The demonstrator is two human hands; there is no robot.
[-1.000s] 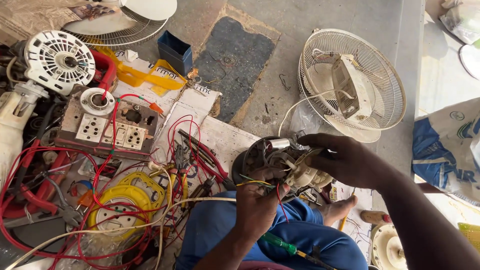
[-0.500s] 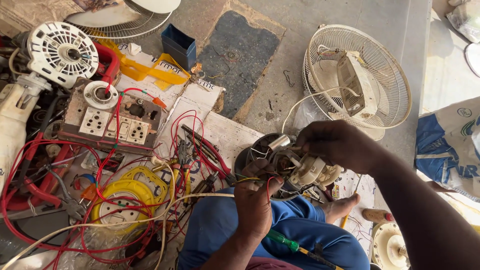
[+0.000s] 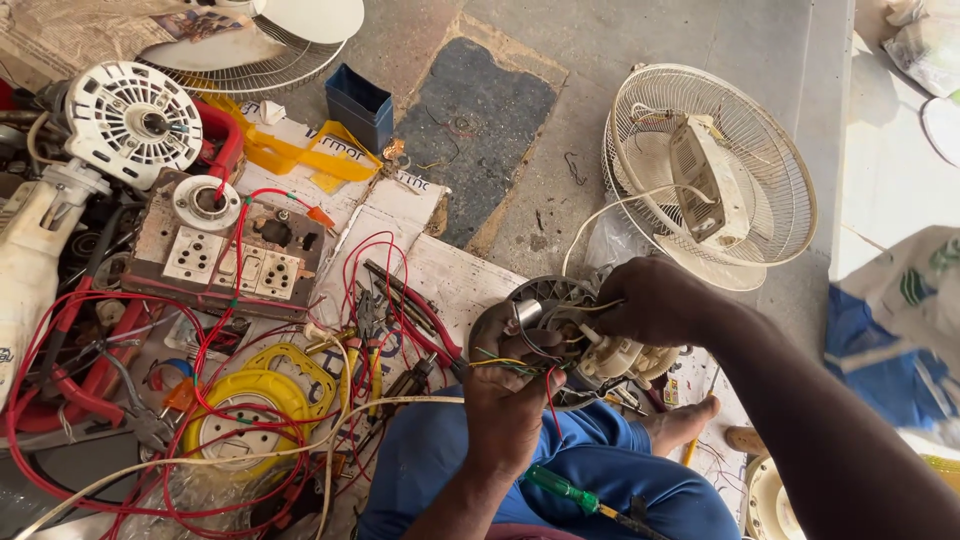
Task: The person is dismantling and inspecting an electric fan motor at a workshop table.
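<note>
Both hands met over a fan motor [image 3: 560, 335] held above the person's lap. Left hand [image 3: 515, 395] gripped the motor from below, its thumb up against the dark round housing, with yellow, green and red wires [image 3: 500, 362] running across the knuckles. Right hand [image 3: 655, 300] came in from the right and closed over the top of the motor, fingers curled onto the pale winding side; what the fingertips pinched could not be made out. A short metal shaft [image 3: 527, 312] stuck out of the motor toward the upper left.

A green-handled screwdriver [image 3: 565, 490] lay across the blue trousers [image 3: 620, 485], just below the left wrist. A bare foot [image 3: 680, 425] showed beneath the motor.

On the floor to the upper right, a white fan guard [image 3: 790, 200] lay flat with a cream motor cover [image 3: 705, 190] resting inside it, and a white cord [image 3: 600, 220] curved from it toward the motor. To the left of the hands, red-handled pliers [image 3: 415, 310] lay on a printed sheet of cardboard [image 3: 450, 275]. Farther left sat a worn socket board [image 3: 225, 255] tangled in red wire [image 3: 60, 470], and below it a yellow cable reel [image 3: 250, 410]. A small blue box [image 3: 360, 105] stood near the top, beside a yellow plastic piece [image 3: 290, 155]. A white vented motor cover [image 3: 130, 120] lay at the far left
</note>
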